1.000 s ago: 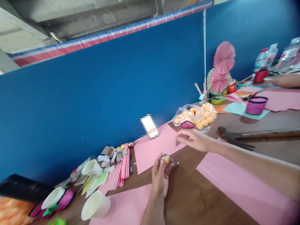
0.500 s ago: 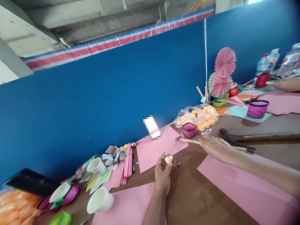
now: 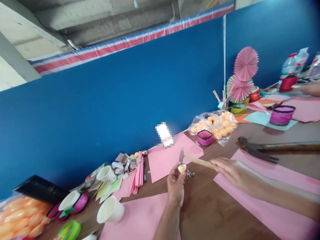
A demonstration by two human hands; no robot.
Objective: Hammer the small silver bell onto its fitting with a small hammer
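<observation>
Near the middle of the table my left hand [image 3: 175,186] is closed around a small, round, shiny silver piece [image 3: 182,167] with a pale yellow face. My right hand [image 3: 226,171] grips the wooden handle of a small hammer [image 3: 199,161]. Its grey metal head, slightly blurred, is just above the silver piece; whether they touch I cannot tell. A few tiny silvery bits [image 3: 191,174] lie on the table beside my left fingertips. Behind my hands a pink paper sheet [image 3: 165,160] lies flat.
A claw hammer [image 3: 257,150] lies at right. Behind are a bag of orange balls [image 3: 222,128] and a small purple container [image 3: 205,138]. Left stand a white cup [image 3: 111,210] and a clutter of small boxes [image 3: 123,163]. Another person's hand [image 3: 311,89] shows at the far right edge.
My right hand has come down and turned, bringing the hammer head from beside the purple container to just above the silver piece. My left hand still holds that piece. The view has shifted slightly.
</observation>
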